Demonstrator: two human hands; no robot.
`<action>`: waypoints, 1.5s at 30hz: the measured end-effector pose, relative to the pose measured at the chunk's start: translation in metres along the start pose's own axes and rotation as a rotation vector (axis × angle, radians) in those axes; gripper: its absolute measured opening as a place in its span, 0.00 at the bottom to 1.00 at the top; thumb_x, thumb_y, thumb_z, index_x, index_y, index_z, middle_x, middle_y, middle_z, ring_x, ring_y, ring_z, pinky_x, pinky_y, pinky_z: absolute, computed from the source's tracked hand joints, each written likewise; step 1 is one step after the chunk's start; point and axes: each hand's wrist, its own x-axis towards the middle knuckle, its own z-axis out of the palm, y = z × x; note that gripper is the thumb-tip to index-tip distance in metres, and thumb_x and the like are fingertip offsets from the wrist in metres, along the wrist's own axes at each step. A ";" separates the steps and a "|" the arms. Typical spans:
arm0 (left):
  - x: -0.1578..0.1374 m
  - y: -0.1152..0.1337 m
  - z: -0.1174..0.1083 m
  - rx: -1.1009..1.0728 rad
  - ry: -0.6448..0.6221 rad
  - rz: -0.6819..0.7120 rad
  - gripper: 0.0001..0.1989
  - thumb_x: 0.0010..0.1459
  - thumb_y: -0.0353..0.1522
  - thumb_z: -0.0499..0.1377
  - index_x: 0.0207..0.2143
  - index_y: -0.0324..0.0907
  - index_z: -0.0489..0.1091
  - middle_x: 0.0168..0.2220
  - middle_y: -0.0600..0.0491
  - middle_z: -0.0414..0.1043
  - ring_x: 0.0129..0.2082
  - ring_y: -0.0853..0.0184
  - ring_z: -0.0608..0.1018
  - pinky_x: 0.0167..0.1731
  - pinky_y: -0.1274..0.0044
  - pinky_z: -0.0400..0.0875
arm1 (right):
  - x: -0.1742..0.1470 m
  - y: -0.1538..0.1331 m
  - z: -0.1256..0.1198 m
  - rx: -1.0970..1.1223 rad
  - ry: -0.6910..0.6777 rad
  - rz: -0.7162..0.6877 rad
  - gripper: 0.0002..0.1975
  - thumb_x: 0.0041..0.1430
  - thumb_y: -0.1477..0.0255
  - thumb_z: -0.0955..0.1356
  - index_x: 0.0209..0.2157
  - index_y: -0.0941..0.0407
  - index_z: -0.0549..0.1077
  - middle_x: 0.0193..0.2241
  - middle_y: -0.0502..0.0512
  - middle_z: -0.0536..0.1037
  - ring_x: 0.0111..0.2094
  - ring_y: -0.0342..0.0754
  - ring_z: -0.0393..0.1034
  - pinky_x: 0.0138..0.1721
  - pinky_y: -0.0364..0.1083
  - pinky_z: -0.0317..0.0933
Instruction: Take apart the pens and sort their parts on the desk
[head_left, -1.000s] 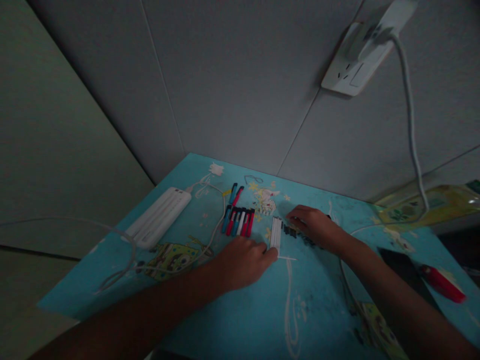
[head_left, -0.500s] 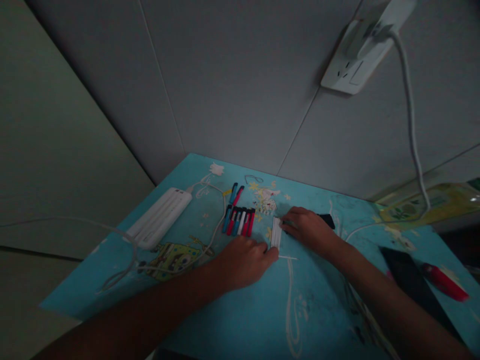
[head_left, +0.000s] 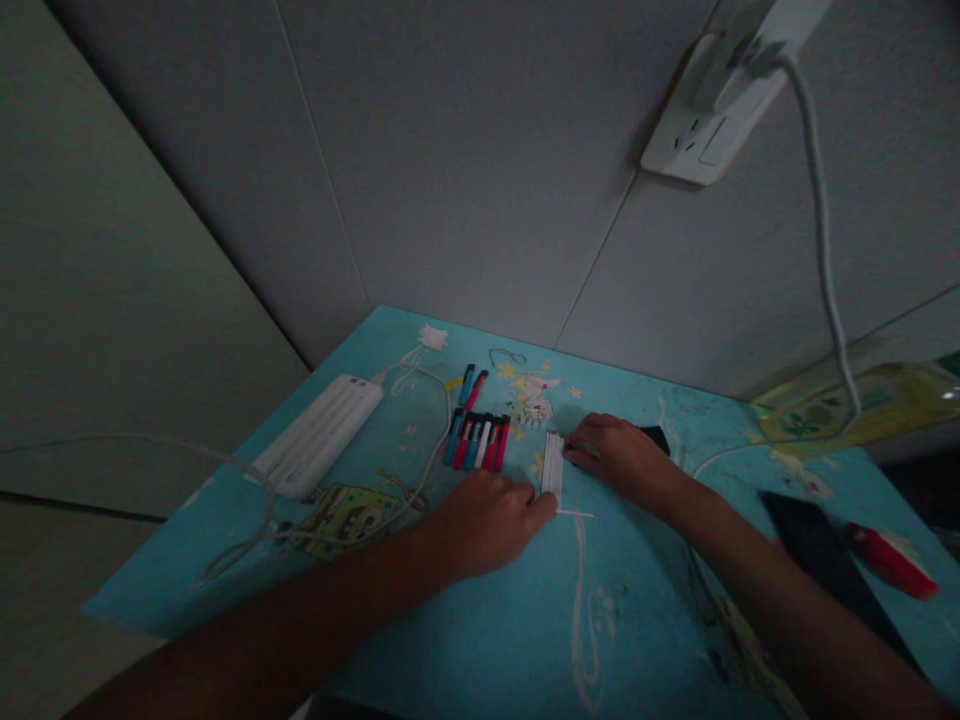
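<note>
Several thin white sticks (head_left: 553, 462) lie side by side in a tight row on the blue patterned table. My left hand (head_left: 491, 520) is closed, thumb and fingertips pressed at the near end of the row. Another thin white stick (head_left: 577, 513) points rightward from beside the left thumb. Just right of the row is my right hand (head_left: 611, 455), its fingers curled and bunched with the tips close to the sticks; whatever they hold is hidden. Left of the sticks, several capped markers (head_left: 480, 442) in red, blue and white lie in a row, two more beyond them.
A white power strip (head_left: 322, 435) with a looping white cable lies at left. A black object (head_left: 655, 438) shows behind my right hand. Farther right are a dark flat panel (head_left: 825, 565), a red object (head_left: 892, 562) and a yellow package (head_left: 862, 405). A wall outlet (head_left: 697, 140) hangs above.
My right fingertips have shifted slightly right, away from the row of white sticks. My left hand stays nearly in place.
</note>
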 end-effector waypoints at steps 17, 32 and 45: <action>0.000 0.001 0.000 0.011 0.006 0.000 0.05 0.63 0.28 0.55 0.42 0.43 0.66 0.29 0.53 0.73 0.26 0.61 0.77 0.24 0.72 0.67 | -0.006 0.003 -0.008 0.007 -0.054 0.009 0.12 0.61 0.65 0.71 0.45 0.52 0.79 0.40 0.56 0.79 0.44 0.54 0.73 0.47 0.49 0.64; 0.000 0.001 0.000 0.011 0.000 -0.002 0.06 0.64 0.28 0.55 0.44 0.43 0.65 0.29 0.53 0.74 0.26 0.62 0.78 0.23 0.73 0.64 | -0.009 0.004 -0.009 -0.045 -0.092 0.057 0.07 0.57 0.68 0.72 0.39 0.52 0.79 0.38 0.56 0.79 0.41 0.54 0.74 0.43 0.50 0.65; 0.001 0.001 -0.001 0.002 -0.003 -0.005 0.05 0.64 0.27 0.55 0.42 0.42 0.65 0.30 0.54 0.74 0.26 0.61 0.78 0.22 0.74 0.65 | -0.009 0.005 -0.004 -0.052 -0.067 0.053 0.08 0.60 0.65 0.71 0.38 0.53 0.79 0.37 0.56 0.79 0.41 0.53 0.73 0.43 0.48 0.64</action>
